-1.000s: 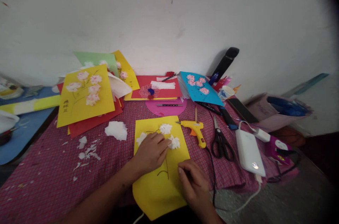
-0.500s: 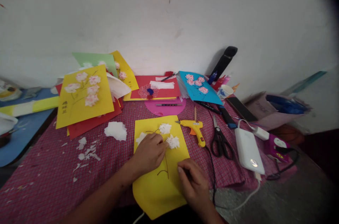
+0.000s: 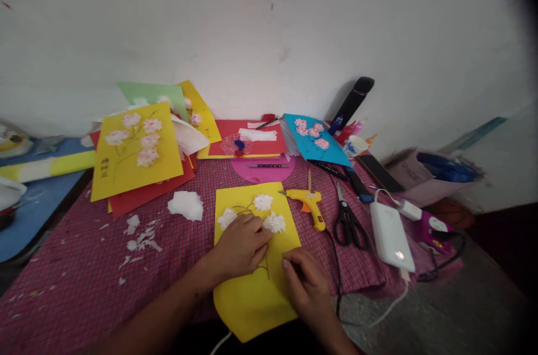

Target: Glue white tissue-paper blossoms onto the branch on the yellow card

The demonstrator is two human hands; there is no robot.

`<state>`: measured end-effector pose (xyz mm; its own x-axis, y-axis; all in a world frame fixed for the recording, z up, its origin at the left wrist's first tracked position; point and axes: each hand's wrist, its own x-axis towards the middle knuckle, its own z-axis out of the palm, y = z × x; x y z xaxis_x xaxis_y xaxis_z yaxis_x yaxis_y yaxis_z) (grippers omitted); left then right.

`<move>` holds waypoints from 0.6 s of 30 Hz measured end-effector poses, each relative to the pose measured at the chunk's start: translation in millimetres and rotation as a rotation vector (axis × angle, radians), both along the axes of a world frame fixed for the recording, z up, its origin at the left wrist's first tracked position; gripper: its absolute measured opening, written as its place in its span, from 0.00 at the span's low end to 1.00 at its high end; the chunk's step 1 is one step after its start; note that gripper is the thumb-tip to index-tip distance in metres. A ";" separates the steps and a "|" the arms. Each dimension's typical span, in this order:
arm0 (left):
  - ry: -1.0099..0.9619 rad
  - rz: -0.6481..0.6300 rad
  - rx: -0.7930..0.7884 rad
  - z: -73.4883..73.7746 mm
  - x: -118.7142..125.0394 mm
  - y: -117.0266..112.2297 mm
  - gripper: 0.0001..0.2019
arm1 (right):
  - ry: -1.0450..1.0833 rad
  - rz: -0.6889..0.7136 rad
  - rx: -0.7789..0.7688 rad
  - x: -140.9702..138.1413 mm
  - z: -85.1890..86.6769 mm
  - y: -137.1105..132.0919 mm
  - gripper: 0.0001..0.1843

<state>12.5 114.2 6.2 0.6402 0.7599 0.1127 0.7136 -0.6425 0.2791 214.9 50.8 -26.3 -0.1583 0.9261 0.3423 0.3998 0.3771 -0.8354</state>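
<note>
A yellow paper sheet (image 3: 252,310) lies in front of me, its lower end curving over the table's edge. On it are drawn brown branches and three white crumpled-paper flowers (image 3: 263,202). My left hand (image 3: 241,246) is over the middle of the sheet, just below the flowers, its fingers bent together against the paper; whatever they pinch is hidden. At the sheet's right edge my right hand (image 3: 309,285) has its fingers curled in, the thumb near the forefinger; I cannot see what is inside. A yellow hot glue gun (image 3: 306,200) rests just right of the sheet.
Black-handled scissors (image 3: 351,226) and a white power bank (image 3: 392,237) are on the right, with cables running down. White scraps (image 3: 143,240) and a piece of white tissue (image 3: 185,205) lie left. Behind stand flower cards (image 3: 168,176), a blue card (image 3: 321,145) and a paper cup (image 3: 356,145).
My left hand has moved slightly down and right across the sheet, uncovering more of the left flower. My right hand stays at the sheet's edge. The view has shifted slightly.
</note>
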 end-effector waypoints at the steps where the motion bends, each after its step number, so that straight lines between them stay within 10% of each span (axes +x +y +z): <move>1: 0.012 0.001 0.003 0.7 0.6 -1.0 0.05 | -0.002 -0.001 0.000 -0.2 -0.5 -0.1 0.05; 18: -0.046 -0.010 0.098 -3.2 -9.5 -3.7 0.10 | -0.045 -0.050 0.029 -4.8 -0.1 -0.7 0.05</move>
<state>2.9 110.5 3.0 0.6401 0.7374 0.2158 0.6950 -0.6754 0.2466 210.1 50.2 -26.4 -0.1282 0.9230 0.3629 0.4557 0.3798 -0.8050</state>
